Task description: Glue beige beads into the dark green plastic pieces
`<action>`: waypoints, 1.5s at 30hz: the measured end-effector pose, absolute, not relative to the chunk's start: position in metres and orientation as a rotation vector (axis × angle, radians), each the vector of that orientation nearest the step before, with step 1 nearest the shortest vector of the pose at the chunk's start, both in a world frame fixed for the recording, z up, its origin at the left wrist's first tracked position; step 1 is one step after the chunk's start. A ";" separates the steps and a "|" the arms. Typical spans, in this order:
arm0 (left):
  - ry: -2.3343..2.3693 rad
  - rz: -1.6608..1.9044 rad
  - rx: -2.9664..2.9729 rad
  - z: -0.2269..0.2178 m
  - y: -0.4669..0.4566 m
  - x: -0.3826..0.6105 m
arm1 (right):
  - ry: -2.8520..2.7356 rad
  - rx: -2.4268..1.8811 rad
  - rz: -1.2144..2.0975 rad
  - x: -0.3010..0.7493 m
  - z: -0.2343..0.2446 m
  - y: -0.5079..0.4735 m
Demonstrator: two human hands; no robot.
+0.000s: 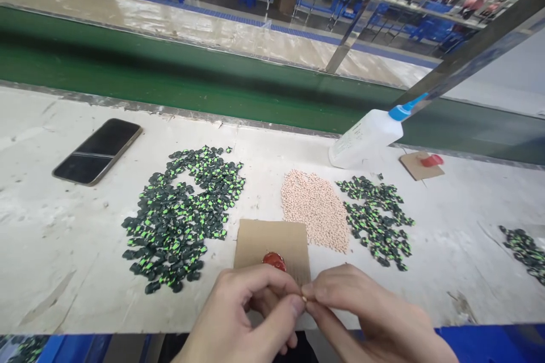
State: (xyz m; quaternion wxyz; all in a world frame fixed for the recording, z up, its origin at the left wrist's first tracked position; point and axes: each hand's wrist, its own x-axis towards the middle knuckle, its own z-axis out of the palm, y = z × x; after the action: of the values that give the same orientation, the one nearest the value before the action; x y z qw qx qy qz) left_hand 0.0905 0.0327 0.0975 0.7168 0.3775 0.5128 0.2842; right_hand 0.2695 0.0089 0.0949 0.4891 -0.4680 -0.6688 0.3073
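Observation:
My left hand [247, 312] and my right hand [361, 312] meet at the table's near edge, fingertips pinched together on a tiny pale bead [304, 298]. Just beyond them lies a brown cardboard piece [272, 241] with a red blob of glue [275, 261] on it. A big heap of small black-and-green parts [183, 215] lies to the left. A pile of pale pink beads [315, 210] and a smaller heap of black-and-green parts [377, 218] lie to the right.
A dark phone [97, 151] lies at the left. A white squeeze bottle with a blue nozzle [368, 133] lies tipped at the back right, near a cardboard scrap with a red cap [421, 163]. More green parts [525, 249] sit at the far right. A green conveyor belt [170, 74] runs behind.

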 end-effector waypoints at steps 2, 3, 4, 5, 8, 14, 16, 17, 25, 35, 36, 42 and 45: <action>1.112 0.615 0.783 0.097 0.033 0.090 | -1.592 -1.136 0.802 0.271 0.091 0.009; 1.096 0.599 0.751 0.096 0.033 0.089 | -1.581 -1.135 0.842 0.271 0.089 0.009; 1.077 0.582 0.721 0.094 0.033 0.089 | -1.576 -1.137 0.881 0.271 0.086 0.009; 1.061 0.569 0.698 0.093 0.033 0.089 | -1.578 -1.144 0.916 0.271 0.084 0.008; 1.031 0.543 0.677 0.087 0.031 0.089 | -1.574 -1.190 0.982 0.271 0.079 0.005; 1.090 0.572 0.783 0.073 0.021 0.089 | -1.554 -1.230 1.078 0.276 0.063 -0.005; 1.172 0.694 0.890 0.064 0.017 0.083 | -1.561 -1.323 0.997 0.279 0.053 -0.008; 1.209 0.767 0.968 0.059 0.015 0.080 | -1.580 -1.376 0.932 0.280 0.048 -0.009; 1.315 1.074 1.521 0.026 0.011 0.066 | -1.825 -1.445 0.666 0.272 0.040 -0.008; 1.301 1.063 1.590 0.023 0.014 0.066 | -1.834 -1.434 0.587 0.266 0.044 -0.004; 1.296 1.066 1.573 0.024 0.014 0.065 | -1.821 -1.437 0.599 0.267 0.044 -0.004; 1.248 1.005 1.169 0.048 0.016 0.072 | -1.495 -1.485 0.928 0.275 0.052 -0.010; 1.145 0.875 0.780 0.065 0.019 0.081 | -1.300 -1.358 1.173 0.276 0.057 -0.013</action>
State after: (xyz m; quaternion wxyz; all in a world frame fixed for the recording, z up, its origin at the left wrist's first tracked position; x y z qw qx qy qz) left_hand 0.0808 0.0186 0.0651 0.6830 0.3477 0.5104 0.3901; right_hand 0.2762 -0.0129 0.0573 0.4466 -0.5483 -0.5249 0.4736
